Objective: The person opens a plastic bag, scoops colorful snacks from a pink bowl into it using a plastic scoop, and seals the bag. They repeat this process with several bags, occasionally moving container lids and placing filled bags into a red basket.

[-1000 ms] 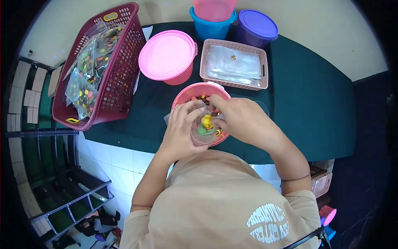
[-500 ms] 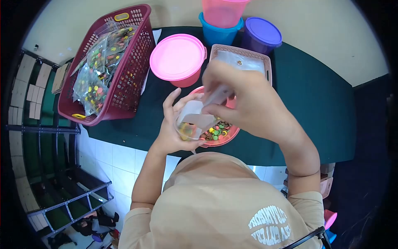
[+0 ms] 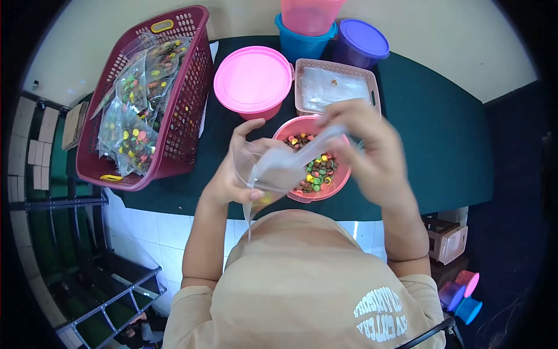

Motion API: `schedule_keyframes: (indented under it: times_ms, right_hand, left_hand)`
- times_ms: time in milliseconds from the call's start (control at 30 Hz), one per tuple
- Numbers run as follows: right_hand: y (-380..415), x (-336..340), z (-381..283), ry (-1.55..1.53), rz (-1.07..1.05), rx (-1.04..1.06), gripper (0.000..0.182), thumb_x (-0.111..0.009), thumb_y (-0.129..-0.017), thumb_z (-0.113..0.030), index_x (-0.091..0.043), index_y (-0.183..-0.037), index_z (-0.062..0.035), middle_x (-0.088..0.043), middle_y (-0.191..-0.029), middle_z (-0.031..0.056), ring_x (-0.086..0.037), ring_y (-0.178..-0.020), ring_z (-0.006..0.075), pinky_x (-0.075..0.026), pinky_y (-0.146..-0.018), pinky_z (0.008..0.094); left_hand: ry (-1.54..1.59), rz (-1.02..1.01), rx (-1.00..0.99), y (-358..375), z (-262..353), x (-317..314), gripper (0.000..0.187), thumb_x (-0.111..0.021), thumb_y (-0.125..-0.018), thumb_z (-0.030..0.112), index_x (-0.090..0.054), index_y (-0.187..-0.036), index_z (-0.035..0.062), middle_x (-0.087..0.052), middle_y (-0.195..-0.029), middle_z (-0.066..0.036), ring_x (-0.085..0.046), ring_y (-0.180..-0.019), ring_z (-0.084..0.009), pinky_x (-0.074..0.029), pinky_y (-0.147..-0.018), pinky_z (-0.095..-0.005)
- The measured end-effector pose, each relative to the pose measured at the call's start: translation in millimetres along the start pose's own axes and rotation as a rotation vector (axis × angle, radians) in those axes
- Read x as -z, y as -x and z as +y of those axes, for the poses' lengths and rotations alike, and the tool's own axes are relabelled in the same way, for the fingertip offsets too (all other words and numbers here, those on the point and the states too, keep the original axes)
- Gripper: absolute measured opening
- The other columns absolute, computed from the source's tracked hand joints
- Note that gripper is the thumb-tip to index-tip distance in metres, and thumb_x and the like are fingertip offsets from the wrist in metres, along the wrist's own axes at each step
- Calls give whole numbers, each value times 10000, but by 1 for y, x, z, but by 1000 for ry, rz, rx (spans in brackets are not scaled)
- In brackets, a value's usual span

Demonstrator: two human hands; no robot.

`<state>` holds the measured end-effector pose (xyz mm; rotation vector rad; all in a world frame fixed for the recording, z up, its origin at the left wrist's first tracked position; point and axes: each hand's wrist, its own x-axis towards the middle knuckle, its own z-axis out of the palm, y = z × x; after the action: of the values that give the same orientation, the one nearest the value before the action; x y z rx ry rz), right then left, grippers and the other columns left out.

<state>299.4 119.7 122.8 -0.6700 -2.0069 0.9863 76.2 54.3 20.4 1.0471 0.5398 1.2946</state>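
My left hand [image 3: 224, 174] is wrapped around a clear plastic bag [image 3: 245, 154] and keeps its mouth spread. A few colourful candies show low in the bag. In my right hand [image 3: 375, 154], blurred by motion, is the handle of a translucent white scoop [image 3: 285, 164], tilted so that its head reaches the bag's mouth. Behind and below the scoop stands a pink bowl [image 3: 346, 181] on the dark green table. Brown, green, yellow and red button-shaped candies [image 3: 319, 174] lie inside it, partly covered by the scoop and bag.
A maroon basket [image 3: 183, 110] full of filled candy bags stands at the left. Behind the bowl are a pink lidded tub [image 3: 254, 78] and a pink tray [image 3: 299, 99] with flat clear bags [image 3: 328, 87]. Blue [image 3: 305, 43] and purple [image 3: 363, 43] tubs stand farther back.
My right hand has moved right and slightly down, tipping the scoop toward the bag's mouth. More of the bowl shows. My left hand still holds the bag, slightly farther left.
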Motion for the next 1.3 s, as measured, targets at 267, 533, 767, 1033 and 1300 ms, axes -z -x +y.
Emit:
schedule_keyframes:
  times_ms: [267,533,767,1033,1300]
  right_hand:
    - [54,7,78,63,195,-542,109,-605,-878,8,-497,-870,-1,-660,-914,112,-645,-821,138,-534,-704,268]
    - [89,-47,149,611,68,-601,189,-586,-810,-16,-511,-983,-1,-639,-868,201,-636,-807,392,-519,-692,441]
    - [84,-55,182,1145,-258,-594,133,-526,-831,-77,-578,-948,-42,-641,-872,156,-664,-738,336,-537,-624,435]
    - [81,-59,190,986,-337,-579,183,-511,-886,-206,-611,-909,-55,-648,-691,130,-668,-689,317,-518,-588,445]
    - [79,-72,193,521,-399,-660,308,-488,-947,-308,-623,-945,-32,-642,-743,151,-647,-676,284,-491,-616,416]
  left_hand:
    - [-328,142,272,4,-9,47,966,-783,-618,98,-237,-1415,80,-560,-1202,-158,-533,-1169,-272,-396,-1033,-426]
    - [-112,215,491,-4,-50,77,957,-809,-654,128,-252,-1431,129,-555,-1169,-117,-535,-1124,-237,-398,-1016,-414]
    - [-11,97,432,-15,-58,67,969,-816,-647,140,-249,-1433,138,-546,-1151,-111,-528,-1118,-232,-394,-1014,-395]
    - [127,61,401,-34,-60,62,981,-816,-633,100,-241,-1427,136,-487,-1225,-140,-476,-1168,-242,-388,-1024,-392]
    - [-35,24,378,-36,-60,65,956,-805,-640,87,-251,-1418,124,-474,-1235,-136,-487,-1156,-232,-408,-1008,-373]
